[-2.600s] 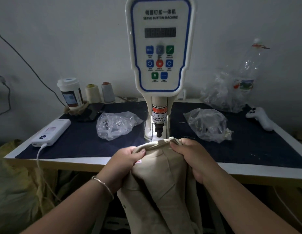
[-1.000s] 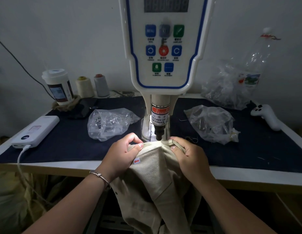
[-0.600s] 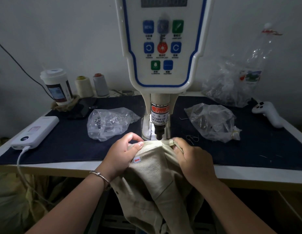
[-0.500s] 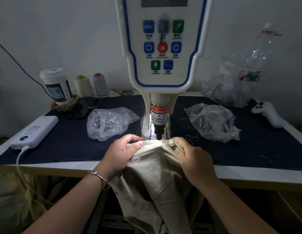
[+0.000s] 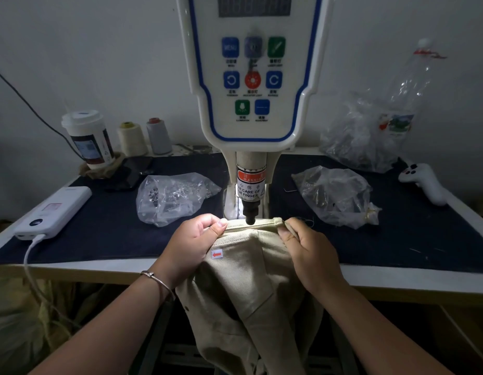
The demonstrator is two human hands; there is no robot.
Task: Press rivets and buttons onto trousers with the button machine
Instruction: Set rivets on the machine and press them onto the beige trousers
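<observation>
Beige trousers (image 5: 245, 269) hang over the table's front edge, their waistband stretched flat under the black punch (image 5: 250, 216) of the white and blue button machine (image 5: 251, 90). My left hand (image 5: 189, 244) pinches the waistband just left of the punch. On the other side my right hand (image 5: 308, 253) grips the waistband's end, by a belt loop. A small white sticker with a red arrow (image 5: 217, 254) sits on the fabric beside my left hand. A light shines on the waistband under the punch.
Two clear bags of metal parts lie on the dark table mat, one left (image 5: 170, 197) and one right (image 5: 335, 196) of the machine. A power bank (image 5: 53, 209) with cable, a cup (image 5: 87, 139), two thread cones (image 5: 132, 139), a phone (image 5: 129, 171) and a white controller (image 5: 424, 182) stand around.
Both hands have brought the waistband up from the table edge to lie under the punch. Over the last half second they stay almost still.
</observation>
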